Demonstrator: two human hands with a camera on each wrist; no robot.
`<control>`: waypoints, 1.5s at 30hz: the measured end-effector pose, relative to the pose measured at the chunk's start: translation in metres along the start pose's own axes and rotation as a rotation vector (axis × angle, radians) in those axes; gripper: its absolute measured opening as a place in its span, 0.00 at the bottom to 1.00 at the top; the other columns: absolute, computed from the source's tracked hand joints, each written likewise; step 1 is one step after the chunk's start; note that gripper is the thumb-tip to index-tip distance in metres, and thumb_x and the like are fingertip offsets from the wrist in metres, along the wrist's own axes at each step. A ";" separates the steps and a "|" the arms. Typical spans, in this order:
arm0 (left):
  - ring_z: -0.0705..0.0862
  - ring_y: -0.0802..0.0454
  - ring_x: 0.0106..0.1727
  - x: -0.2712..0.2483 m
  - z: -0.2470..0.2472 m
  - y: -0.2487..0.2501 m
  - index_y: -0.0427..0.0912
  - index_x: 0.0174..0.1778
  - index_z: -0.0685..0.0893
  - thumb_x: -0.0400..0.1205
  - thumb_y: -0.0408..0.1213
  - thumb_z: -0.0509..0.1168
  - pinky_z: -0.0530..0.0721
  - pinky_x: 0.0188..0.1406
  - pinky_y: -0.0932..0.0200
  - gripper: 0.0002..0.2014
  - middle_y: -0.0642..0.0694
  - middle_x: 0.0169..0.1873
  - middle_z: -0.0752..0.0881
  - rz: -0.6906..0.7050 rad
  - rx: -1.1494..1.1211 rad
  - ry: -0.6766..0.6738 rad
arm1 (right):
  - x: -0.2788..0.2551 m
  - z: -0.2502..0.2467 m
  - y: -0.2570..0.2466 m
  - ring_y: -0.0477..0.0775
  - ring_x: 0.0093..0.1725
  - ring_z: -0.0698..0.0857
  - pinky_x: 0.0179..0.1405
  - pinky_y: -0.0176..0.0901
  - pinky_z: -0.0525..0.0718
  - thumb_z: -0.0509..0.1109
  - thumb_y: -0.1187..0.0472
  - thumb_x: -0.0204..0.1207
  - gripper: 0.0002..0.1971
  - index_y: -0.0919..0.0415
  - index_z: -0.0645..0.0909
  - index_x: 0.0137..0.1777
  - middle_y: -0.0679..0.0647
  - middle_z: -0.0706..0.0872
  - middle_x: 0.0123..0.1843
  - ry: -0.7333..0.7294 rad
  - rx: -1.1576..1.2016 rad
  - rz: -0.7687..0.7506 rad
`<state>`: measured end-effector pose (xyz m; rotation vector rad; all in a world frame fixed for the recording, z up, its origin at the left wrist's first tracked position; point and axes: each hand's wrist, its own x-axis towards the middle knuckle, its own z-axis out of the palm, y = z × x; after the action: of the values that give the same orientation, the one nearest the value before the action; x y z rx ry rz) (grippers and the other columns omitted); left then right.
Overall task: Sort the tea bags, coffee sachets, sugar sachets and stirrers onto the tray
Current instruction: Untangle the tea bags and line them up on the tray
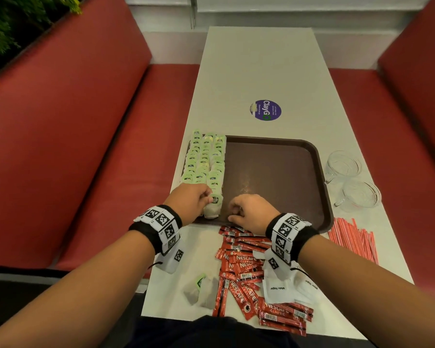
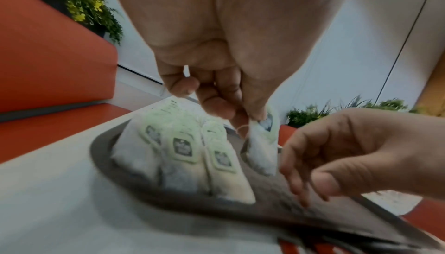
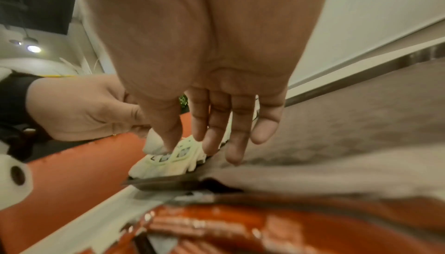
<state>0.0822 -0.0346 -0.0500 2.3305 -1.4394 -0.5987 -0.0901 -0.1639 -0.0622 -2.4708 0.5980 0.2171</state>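
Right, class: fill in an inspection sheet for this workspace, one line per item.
Surface: white table, round sticker.
Job's things: tea bags in rows on brown tray; coffee sachets, sugar sachets, stirrers, one loose tea bag off tray.
Clutter: two glass cups.
Grippers: left hand pinches a tea bag; right hand empty, fingers relaxed.
Cables: nothing seen.
Surroundings: red benches, plants.

I see a matt brown plastic tray [image 1: 274, 172] on a smooth white worktop [image 1: 256, 71]; glossy red foil coffee sachets [image 1: 239, 275], white paper sugar sachets [image 1: 284, 288], porous paper tea bags [image 1: 206, 159], clear glass cups [image 1: 344, 167].
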 end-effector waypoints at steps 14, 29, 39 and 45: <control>0.82 0.49 0.45 0.000 0.019 -0.003 0.52 0.47 0.79 0.74 0.43 0.78 0.79 0.44 0.55 0.14 0.54 0.43 0.80 -0.109 0.104 -0.063 | -0.009 0.003 0.000 0.53 0.54 0.86 0.55 0.47 0.85 0.70 0.55 0.82 0.10 0.51 0.89 0.58 0.49 0.89 0.55 -0.132 -0.145 0.075; 0.81 0.54 0.48 -0.090 0.010 -0.013 0.53 0.55 0.83 0.76 0.59 0.71 0.82 0.48 0.56 0.18 0.56 0.50 0.84 0.117 0.363 -0.437 | -0.039 0.040 -0.078 0.58 0.60 0.75 0.62 0.62 0.73 0.65 0.27 0.72 0.30 0.52 0.86 0.56 0.52 0.82 0.54 -0.256 -0.567 -0.269; 0.80 0.51 0.52 -0.124 0.039 -0.028 0.52 0.55 0.82 0.67 0.73 0.70 0.82 0.49 0.53 0.31 0.54 0.51 0.79 0.115 0.370 -0.468 | -0.041 0.067 -0.091 0.60 0.63 0.74 0.62 0.63 0.71 0.71 0.26 0.68 0.35 0.56 0.84 0.61 0.54 0.82 0.58 -0.338 -0.709 -0.266; 0.83 0.48 0.45 -0.116 0.027 -0.029 0.49 0.50 0.85 0.75 0.57 0.74 0.82 0.43 0.55 0.17 0.51 0.46 0.85 0.060 0.351 -0.535 | -0.037 0.068 -0.094 0.61 0.65 0.74 0.64 0.63 0.71 0.74 0.37 0.74 0.26 0.56 0.84 0.62 0.55 0.82 0.61 -0.357 -0.697 -0.260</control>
<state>0.0435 0.0805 -0.0670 2.4877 -1.9763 -1.0914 -0.0810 -0.0426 -0.0605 -3.0175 0.0329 0.8621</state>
